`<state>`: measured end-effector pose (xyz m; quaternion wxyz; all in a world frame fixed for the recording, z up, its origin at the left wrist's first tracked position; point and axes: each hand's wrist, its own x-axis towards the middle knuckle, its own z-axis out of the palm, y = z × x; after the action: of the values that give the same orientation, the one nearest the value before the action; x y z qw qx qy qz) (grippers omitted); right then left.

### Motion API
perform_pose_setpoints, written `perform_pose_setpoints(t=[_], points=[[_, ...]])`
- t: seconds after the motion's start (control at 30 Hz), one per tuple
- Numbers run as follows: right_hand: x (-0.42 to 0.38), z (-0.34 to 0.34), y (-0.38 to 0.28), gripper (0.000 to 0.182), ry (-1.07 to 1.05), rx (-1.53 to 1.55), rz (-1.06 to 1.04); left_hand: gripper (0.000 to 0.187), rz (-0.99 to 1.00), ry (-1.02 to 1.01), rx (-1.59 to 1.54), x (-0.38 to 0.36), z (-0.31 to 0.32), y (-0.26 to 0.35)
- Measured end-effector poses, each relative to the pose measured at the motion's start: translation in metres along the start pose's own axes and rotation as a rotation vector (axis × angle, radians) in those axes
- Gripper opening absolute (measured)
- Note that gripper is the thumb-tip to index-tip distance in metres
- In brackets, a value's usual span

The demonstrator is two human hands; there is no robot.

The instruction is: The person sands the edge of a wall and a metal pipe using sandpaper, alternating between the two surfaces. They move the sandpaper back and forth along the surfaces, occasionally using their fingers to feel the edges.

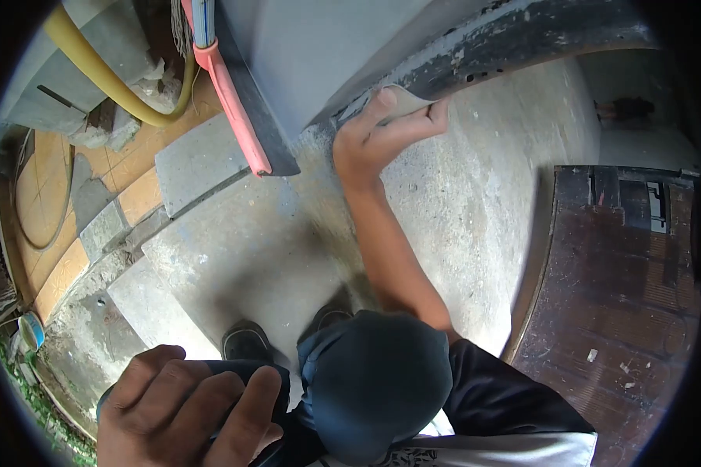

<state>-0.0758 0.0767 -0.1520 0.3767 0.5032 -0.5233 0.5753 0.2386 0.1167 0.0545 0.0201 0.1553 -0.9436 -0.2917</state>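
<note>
My right hand (374, 144) is raised at the lower edge of a grey panel (311, 54). Its thumb and fingers pinch a thin, bent, pale sheet (409, 101) against the worn black rim (452, 58). The sheet's underside and some of the fingertips are hidden. At the bottom left, my left hand (187, 405) is over my dark-clothed knee, fingers curled and close together. Something dark shows by its thumb, too hidden to name.
A pink-edged tool (230, 109) hangs left of the panel. A yellow hose (109, 82) curves at the upper left. My shoes stand on the concrete floor (234, 241). A dark brown panel (600, 288) lies at the right, and a small tub (31, 331) at the far left.
</note>
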Motion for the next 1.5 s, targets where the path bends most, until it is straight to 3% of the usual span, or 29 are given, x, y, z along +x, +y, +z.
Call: perform_pose_setpoints(t=[0.07, 0.17, 0.2, 0.27, 0.33, 0.43, 0.5, 0.6, 0.77, 0.87, 0.9, 1.07, 1.13, 1.3, 1.4, 1.5], points=[[0.020, 0.001, -0.003, 0.063, 0.033, -0.013, -0.026, 0.046, 0.018, -0.019, -0.009, -0.002, 0.002, 0.000], [0.119, -0.008, -0.017, 0.065, 0.042, 0.068, -0.066, 0.048, 0.029, -0.039, -0.020, -0.003, 0.001, 0.001], [0.146, -0.007, -0.049, 0.063, 0.014, 0.023, -0.030, 0.048, 0.031, -0.043, -0.034, -0.004, 0.002, 0.002], [0.156, -0.011, -0.063, 0.062, -0.013, -0.022, -0.001, 0.048, 0.042, -0.034, -0.087, -0.006, 0.003, 0.002], [0.131, -0.011, -0.012, 0.063, 0.035, 0.037, -0.189, 0.048, 0.027, -0.035, -0.084, -0.011, 0.002, 0.005], [0.005, 0.003, -0.005, 0.061, 0.086, 0.020, 0.019, 0.048, -0.033, -0.076, -0.043, -0.017, 0.001, 0.012], [-0.012, 0.001, -0.010, 0.061, -0.018, 0.070, 0.130, 0.048, -0.089, -0.105, -0.010, -0.020, 0.003, 0.014], [0.000, -0.007, -0.011, 0.066, -0.036, 0.146, 0.144, 0.050, -0.131, -0.117, -0.009, -0.023, 0.003, 0.014], [0.076, -0.010, -0.007, 0.075, 0.044, 0.033, -0.106, 0.051, -0.125, -0.120, -0.051, -0.021, 0.002, 0.009], [0.053, -0.010, -0.011, 0.078, -0.025, 0.021, -0.090, 0.050, -0.136, -0.088, -0.034, -0.021, 0.001, 0.006], [0.021, -0.016, -0.005, 0.078, -0.097, -0.120, -0.057, 0.050, -0.131, -0.081, -0.030, -0.021, 0.001, 0.005], [-0.015, -0.010, -0.012, 0.078, -0.122, 0.051, 0.153, 0.049, -0.140, -0.097, -0.074, -0.023, 0.000, 0.002], [-0.009, -0.013, -0.010, 0.073, -0.136, 0.033, 0.107, 0.049, -0.129, -0.096, -0.090, -0.023, 0.002, 0.000], [0.070, -0.025, 0.016, 0.073, -0.010, -0.132, -0.300, 0.048, -0.136, -0.078, -0.116, -0.019, 0.002, -0.005], [0.090, -0.024, 0.001, 0.071, 0.062, 0.054, 0.006, 0.048, -0.148, -0.103, -0.118, -0.012, 0.002, -0.004], [0.065, -0.022, -0.001, 0.069, 0.010, -0.035, 0.265, 0.048, -0.118, -0.122, -0.135, -0.008, 0.005, -0.002]])
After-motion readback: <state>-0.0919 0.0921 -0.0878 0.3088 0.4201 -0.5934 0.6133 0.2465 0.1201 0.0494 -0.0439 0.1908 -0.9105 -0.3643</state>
